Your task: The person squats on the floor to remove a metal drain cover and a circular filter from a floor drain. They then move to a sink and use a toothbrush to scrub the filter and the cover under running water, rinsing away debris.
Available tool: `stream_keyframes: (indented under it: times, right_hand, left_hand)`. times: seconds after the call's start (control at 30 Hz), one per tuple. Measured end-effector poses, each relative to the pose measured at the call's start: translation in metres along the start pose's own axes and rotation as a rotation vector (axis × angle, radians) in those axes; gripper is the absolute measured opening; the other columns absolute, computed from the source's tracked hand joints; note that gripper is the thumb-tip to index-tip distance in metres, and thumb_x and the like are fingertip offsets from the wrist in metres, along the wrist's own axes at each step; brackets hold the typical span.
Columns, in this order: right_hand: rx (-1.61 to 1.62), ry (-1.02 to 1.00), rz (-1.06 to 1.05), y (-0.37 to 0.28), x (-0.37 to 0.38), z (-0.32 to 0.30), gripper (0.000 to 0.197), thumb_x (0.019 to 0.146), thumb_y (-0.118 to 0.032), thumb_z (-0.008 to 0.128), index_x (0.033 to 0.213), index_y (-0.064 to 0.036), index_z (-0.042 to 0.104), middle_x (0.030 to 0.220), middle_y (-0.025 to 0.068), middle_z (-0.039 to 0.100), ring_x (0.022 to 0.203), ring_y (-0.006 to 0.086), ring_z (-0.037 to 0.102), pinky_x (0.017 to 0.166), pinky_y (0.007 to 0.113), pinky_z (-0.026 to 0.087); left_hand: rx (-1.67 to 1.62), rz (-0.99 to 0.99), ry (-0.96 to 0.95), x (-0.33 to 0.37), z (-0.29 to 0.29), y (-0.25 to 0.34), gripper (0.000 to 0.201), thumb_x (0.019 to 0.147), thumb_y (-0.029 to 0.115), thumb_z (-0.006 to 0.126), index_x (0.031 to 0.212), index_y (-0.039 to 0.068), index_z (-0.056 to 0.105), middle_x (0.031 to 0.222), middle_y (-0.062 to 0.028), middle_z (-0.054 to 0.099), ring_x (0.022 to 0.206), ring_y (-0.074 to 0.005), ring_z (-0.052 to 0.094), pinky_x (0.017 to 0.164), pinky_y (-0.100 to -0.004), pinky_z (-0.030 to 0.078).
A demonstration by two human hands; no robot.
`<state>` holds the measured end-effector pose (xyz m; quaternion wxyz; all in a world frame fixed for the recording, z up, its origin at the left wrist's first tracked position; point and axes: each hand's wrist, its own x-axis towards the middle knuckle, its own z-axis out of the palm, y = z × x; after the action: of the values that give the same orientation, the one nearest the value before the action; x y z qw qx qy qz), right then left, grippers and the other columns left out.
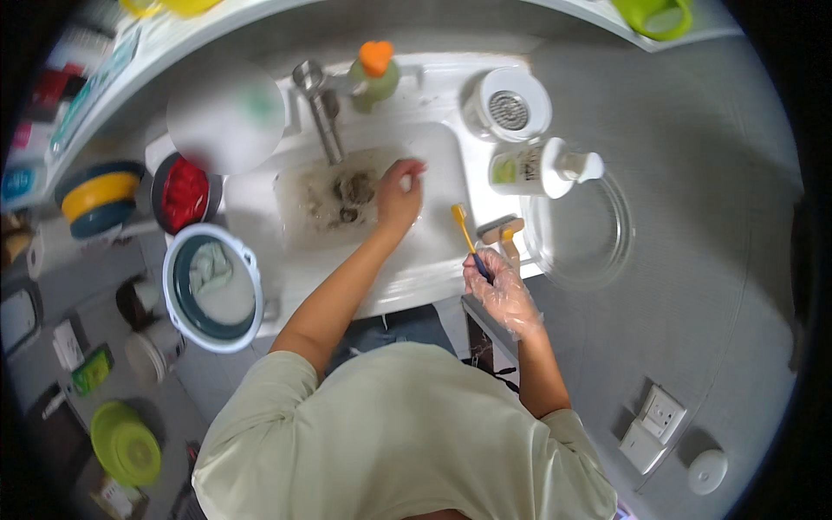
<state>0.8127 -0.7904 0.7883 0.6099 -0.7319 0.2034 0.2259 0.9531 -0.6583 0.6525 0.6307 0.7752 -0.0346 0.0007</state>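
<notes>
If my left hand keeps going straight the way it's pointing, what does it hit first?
Probably the sink's back rim. The left hand points up and slightly right over the basin; the strainer cup sits further right. Depth is unclear.

I see a grey countertop [693, 260] around a white sink [416, 260], with a white wall socket [654, 416] at lower right. A shelf [130, 69] curves along the top, and light falls evenly from above.
</notes>
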Motion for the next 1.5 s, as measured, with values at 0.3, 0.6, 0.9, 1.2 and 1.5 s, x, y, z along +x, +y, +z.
stream_keyframes:
  times: [0.3,0.6,0.9,1.2,1.5]
  right_hand:
    - [-0.348,-0.232,0.068,-0.015,0.020,0.019,0.019,0.088,-0.009,0.047,0.105,-0.0010,0.053,0.080,0.0017,0.051,0.074,0.0095,0.050,0.070,0.024,0.043]
    - [-0.362,-0.282,0.125,-0.016,0.027,0.034,0.018,0.090,-0.013,0.048,0.101,-0.0004,0.053,0.076,0.0035,0.053,0.071,0.0103,0.047,0.067,0.025,0.042]
    - [-0.279,-0.197,0.145,0.061,0.101,0.045,0.023,0.090,-0.011,0.044,0.108,0.0016,0.052,0.075,0.0029,0.053,0.068,0.0101,0.051,0.065,0.024,0.044]
    - [-0.548,-0.009,0.231,0.123,0.170,0.055,0.025,0.089,-0.014,0.046,0.109,-0.0009,0.053,0.084,0.0127,0.061,0.072,0.0219,0.060,0.065,0.032,0.048]
    - [-1.000,0.077,0.020,0.135,0.218,0.083,0.025,0.088,-0.021,0.050,0.102,-0.0016,0.055,0.090,0.0163,0.063,0.082,0.0290,0.063,0.067,0.036,0.051]
  left_hand:
    - [0.488,-0.375,0.048,-0.049,-0.133,-0.148,0.025,0.074,0.012,0.062,0.098,0.005,0.059,0.100,-0.0135,0.059,0.093,-0.0286,0.056,0.080,-0.0385,0.044]
    - [0.835,-0.309,0.055,-0.002,-0.063,-0.178,0.048,0.064,0.029,0.074,0.106,0.011,0.057,0.115,-0.0100,0.050,0.111,-0.0304,0.043,0.088,-0.0496,0.035]
    - [0.673,-0.417,0.017,0.014,-0.062,-0.164,0.037,0.065,0.030,0.073,0.097,0.016,0.063,0.111,-0.0074,0.050,0.111,-0.0282,0.043,0.086,-0.0521,0.034]
    - [0.585,-0.395,-0.105,0.026,-0.061,-0.162,0.028,0.067,0.025,0.072,0.086,0.008,0.061,0.108,-0.0088,0.051,0.100,-0.0276,0.049,0.080,-0.0460,0.041]
    - [-0.421,-0.749,-0.042,-0.020,-0.093,-0.185,0.020,0.083,0.020,0.062,0.090,0.007,0.049,0.088,-0.0038,0.056,0.077,-0.0137,0.055,0.064,-0.0301,0.048]
